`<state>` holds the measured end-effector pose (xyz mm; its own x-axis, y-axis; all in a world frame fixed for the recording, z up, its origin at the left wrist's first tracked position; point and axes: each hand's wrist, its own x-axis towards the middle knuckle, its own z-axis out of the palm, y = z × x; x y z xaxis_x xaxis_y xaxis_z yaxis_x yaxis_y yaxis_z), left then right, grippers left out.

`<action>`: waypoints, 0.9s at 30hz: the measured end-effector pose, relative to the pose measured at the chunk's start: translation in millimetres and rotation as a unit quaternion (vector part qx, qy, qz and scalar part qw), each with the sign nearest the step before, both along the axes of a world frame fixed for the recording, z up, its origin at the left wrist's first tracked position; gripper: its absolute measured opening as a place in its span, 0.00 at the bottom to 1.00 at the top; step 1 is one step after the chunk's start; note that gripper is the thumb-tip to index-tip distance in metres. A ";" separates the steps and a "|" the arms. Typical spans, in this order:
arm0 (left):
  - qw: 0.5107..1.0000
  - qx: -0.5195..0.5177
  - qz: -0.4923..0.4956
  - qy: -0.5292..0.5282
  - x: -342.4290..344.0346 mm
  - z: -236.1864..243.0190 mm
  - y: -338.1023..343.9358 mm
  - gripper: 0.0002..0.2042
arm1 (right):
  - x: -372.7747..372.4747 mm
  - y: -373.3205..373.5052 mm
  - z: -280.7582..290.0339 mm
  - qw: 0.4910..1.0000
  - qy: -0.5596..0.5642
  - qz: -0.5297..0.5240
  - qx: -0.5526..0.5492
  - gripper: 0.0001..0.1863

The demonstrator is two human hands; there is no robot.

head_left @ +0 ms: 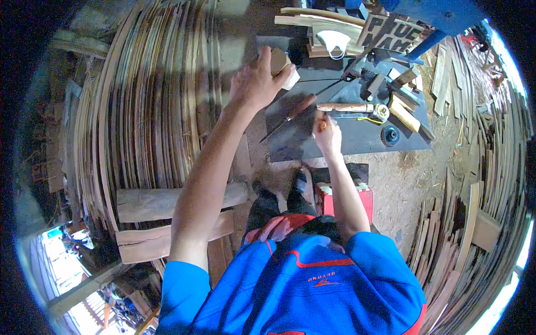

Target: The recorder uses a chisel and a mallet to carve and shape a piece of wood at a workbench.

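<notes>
While the left hand (254, 84) grips a wooden block (279, 58) at the far left corner of the bench (360, 142), the right hand (328, 138) is well apart from it, just inside the near edge and a little left of the middle. The left fingers are spread only as wide as the block, with the thumb along its right side. The right fingers are curled round a small orange-brown piece (322, 124), perhaps a handle, though blur hides its kind.

The step in hand seems to be steadying or placing the block. To do it well, the left hand should keep an even pinch, set a flat face squarely down inside the corner and keep the fingertips out from under it. The right hand does best to stay low and slow, passing clear of the brown-handled tool (303, 106), which slants toward the left edge with its narrow shaft outward. The tape measure (381, 113) and the black disc (390, 135), both toward the right edge, can stay put.
</notes>
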<state>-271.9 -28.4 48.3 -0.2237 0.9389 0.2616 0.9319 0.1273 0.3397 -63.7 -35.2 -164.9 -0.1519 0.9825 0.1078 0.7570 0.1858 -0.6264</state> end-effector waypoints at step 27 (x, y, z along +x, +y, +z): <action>1.000 0.000 0.025 -0.003 -21.1 -6.1 13.6 0.37 | -49.0 -115.2 -20.5 0.921 0.108 0.278 -0.251 0.15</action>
